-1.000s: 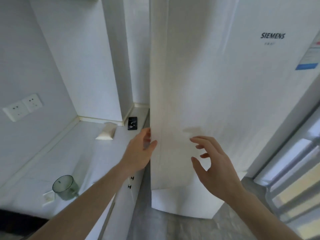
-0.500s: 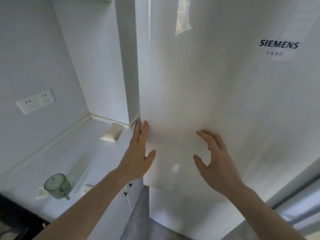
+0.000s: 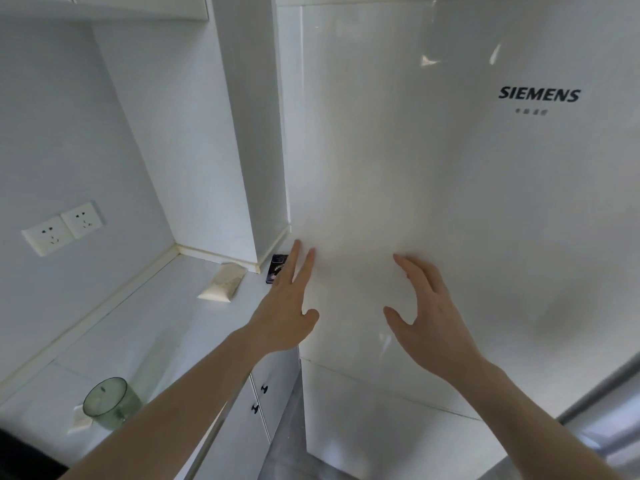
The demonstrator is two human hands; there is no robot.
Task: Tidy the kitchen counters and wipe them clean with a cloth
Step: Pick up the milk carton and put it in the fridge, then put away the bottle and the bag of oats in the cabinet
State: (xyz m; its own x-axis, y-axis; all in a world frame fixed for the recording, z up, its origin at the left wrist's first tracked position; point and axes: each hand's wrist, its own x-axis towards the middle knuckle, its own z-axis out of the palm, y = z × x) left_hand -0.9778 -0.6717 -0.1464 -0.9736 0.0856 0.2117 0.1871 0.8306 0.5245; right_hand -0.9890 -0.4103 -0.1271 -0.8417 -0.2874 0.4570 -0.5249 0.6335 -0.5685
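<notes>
A tall white fridge door [image 3: 433,168] fills the middle and right of the view. My left hand [image 3: 284,310] lies flat with straight fingers against the door's left edge. My right hand [image 3: 424,313] is spread open on the door's face, holding nothing. To the left runs the white counter [image 3: 149,334]. On it lie a pale bag of powder [image 3: 223,284] near the back corner, a dark phone [image 3: 277,268] partly hidden behind my left fingers, and a green glass cup [image 3: 109,403] at the near left.
Two wall sockets [image 3: 64,226] sit above the counter on the left wall. White cabinet doors with black knobs [image 3: 259,398] stand below the counter. A narrow strip of grey floor [image 3: 284,441] runs between cabinets and fridge. A small white piece lies by the cup.
The fridge door has swung from ajar to flat against the fridge. Both hands followed it, going from curled at its edge to lying flat on its face.
</notes>
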